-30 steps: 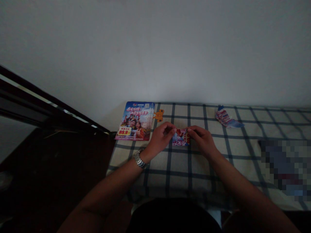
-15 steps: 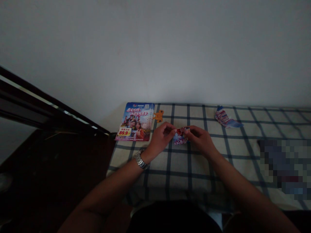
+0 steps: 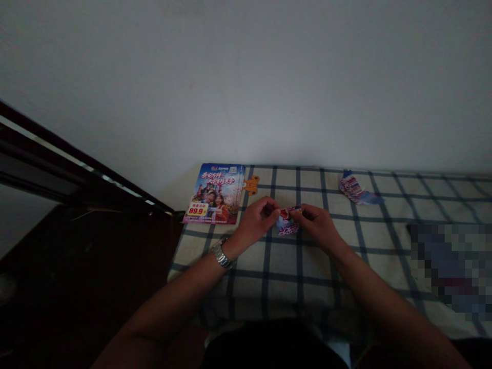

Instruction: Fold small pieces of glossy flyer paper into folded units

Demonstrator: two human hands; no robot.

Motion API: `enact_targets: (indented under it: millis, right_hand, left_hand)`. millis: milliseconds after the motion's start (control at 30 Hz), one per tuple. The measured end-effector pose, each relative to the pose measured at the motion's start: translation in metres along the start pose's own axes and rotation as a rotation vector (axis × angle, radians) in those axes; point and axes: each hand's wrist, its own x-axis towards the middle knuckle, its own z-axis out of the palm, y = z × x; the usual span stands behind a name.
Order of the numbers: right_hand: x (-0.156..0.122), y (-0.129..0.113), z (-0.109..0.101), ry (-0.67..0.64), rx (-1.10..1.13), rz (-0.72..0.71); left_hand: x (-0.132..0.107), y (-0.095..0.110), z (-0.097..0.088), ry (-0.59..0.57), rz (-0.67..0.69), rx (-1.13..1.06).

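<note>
A small folded piece of printed paper [image 3: 287, 227], red, blue and white, is pinched between my two hands above the checked cloth. My left hand [image 3: 260, 217], with a metal watch on its wrist, grips the paper's left edge between thumb and fingertips. At the opposite edge, my right hand [image 3: 315, 220] is closed on the same paper. Left of my hands lies a stack of printed flyers [image 3: 215, 197], its top sheet showing "89.9". An orange bear-shaped piece [image 3: 252, 185] pokes out beside the stack.
Another folded paper [image 3: 358, 190] lies on the checked cloth [image 3: 307, 266] towards the back right. A pixelated item [image 3: 448, 266] is at the far right. The white wall [image 3: 246, 92] rises behind the surface; a dark frame [image 3: 88, 171] stands at the left.
Both hands have shifted down slightly with the folded paper, and more of its printed face shows between the fingers. The flyers and the other folded paper stay where they were.
</note>
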Motion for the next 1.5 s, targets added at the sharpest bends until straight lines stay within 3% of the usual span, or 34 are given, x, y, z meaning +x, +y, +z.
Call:
enact_targets:
  millis: [267,500,700,1167,1400,1500]
  right_hand:
    - [-0.0022,-0.0066,0.0016,-0.027,-0.060,-0.029]
    - [0.0010,-0.0017,0.0021,0.093,0.070,-0.043]
    - [-0.0020,-0.0066,0.0024,0.099,0.097,-0.013]
    - [-0.0013,-0.0049,0.0004,0.094,0.025,-0.001]
    - [-0.0006,-0.0052,0.0017,0.038,0.030,-0.041]
    - [-0.0016,-0.0042,0.0039,-0.017,0.004,-0.063]
  left_hand:
    - [0.0005,0.0044,-0.0014,-0.040,0.014,0.078]
    - [0.0011,0.0034,-0.0024,-0.023,0.014,0.101]
    - [0.0010,0.0042,-0.0032,-0.053,0.007,0.126]
    - [0.0007,-0.0009,-0.0018,-0.130,-0.040,-0.044]
    - [0.0024,0.0008,0.0004,-0.001,-0.038,-0.001]
    - [0.0032,-0.0005,0.0012,0.000,-0.036,-0.019]
